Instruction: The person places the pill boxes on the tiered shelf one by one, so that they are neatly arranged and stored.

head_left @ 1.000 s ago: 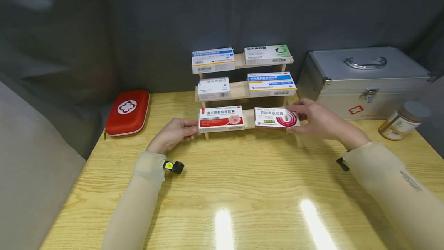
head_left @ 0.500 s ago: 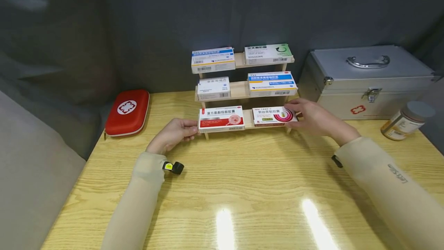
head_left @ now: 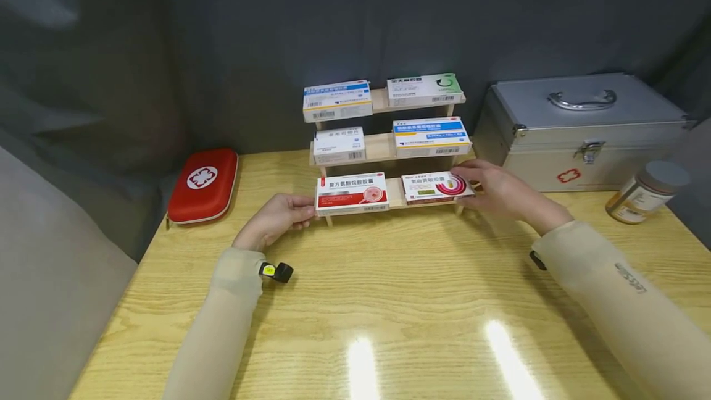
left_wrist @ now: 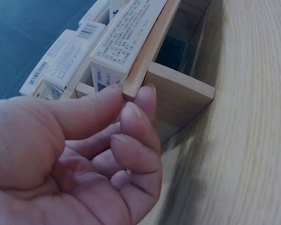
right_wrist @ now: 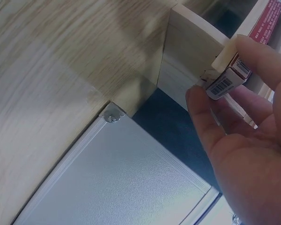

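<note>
A three-tier wooden display rack (head_left: 397, 192) bears medicine boxes on each step. My left hand (head_left: 278, 220) pinches the left end of its lowest board between thumb and fingers, beside a red-and-white medicine box (head_left: 352, 192). In the left wrist view, the thumb (left_wrist: 91, 115) lies at the corner of board and box. My right hand (head_left: 502, 195) has its thumb and fingers around the right end of a white medicine box with pink rings (head_left: 436, 187), which lies on the same board. The right wrist view shows that box's barcoded end (right_wrist: 222, 86) between the fingers.
Behind the right hand stands a silver first-aid case (head_left: 589, 134), with a capped bottle (head_left: 647, 193) in front of its right side. A red zip pouch (head_left: 202, 185) lies at the left of the wooden table (head_left: 344, 301). A dark curtain (head_left: 266, 36) hangs behind.
My right hand has moved slightly left with the pink-ringed medicine box, which now sits further left and flatter on the lowest board. The left hand keeps its place at the rack's left end.
</note>
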The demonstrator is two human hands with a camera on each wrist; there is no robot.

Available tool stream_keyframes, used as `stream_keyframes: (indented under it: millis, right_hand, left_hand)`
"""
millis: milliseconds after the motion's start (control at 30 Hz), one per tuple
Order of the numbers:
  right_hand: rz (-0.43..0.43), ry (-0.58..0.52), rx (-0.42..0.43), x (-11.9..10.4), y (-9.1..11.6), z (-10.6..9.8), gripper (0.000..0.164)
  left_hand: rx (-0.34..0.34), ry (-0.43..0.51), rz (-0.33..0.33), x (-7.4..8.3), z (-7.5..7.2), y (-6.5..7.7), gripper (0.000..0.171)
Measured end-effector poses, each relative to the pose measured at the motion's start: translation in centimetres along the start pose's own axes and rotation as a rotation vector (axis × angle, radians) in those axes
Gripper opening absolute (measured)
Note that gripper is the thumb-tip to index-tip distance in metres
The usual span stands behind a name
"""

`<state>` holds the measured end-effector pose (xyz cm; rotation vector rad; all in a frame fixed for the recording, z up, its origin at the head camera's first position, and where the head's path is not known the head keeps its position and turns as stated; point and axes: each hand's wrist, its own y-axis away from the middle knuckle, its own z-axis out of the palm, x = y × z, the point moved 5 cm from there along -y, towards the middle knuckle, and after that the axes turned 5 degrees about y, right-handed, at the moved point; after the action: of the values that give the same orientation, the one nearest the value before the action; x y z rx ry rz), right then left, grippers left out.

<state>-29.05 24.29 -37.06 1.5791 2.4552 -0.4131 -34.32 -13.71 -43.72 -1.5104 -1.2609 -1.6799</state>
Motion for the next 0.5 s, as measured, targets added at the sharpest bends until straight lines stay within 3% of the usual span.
stream_keyframes:
  millis: [300, 500]
  right_hand:
    - [-0.025, -0.022, -0.013, 0.00, -0.02, 0.51, 0.063]
    - [0.050, 0.003, -0.037, -0.46, 0.62, 0.08, 0.066]
  left_hand:
    - [0.003, 0.013, 0.013, -0.69, -0.08, -0.28, 0.030]
    - [0.018, -0.045, 0.024, -0.92, -0.46, -0.06, 0.031]
